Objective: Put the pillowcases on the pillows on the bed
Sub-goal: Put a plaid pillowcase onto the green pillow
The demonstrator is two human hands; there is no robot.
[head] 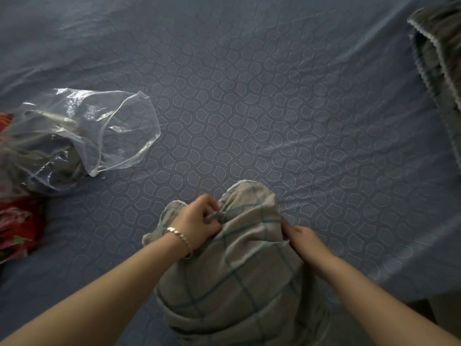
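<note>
At the near edge of the bed (249, 96), the pillowcase (244, 270) is gripped at its bunched top by the left hand (199, 221) and at its side by the right hand (301, 238). Filling seems nearly done; closing remains.

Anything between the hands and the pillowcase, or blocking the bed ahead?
Nothing visible: left hand grips the pillowcase, right hand holds its edge. Plastic bag lies left, grey cloth far right, both apart from it.
</note>
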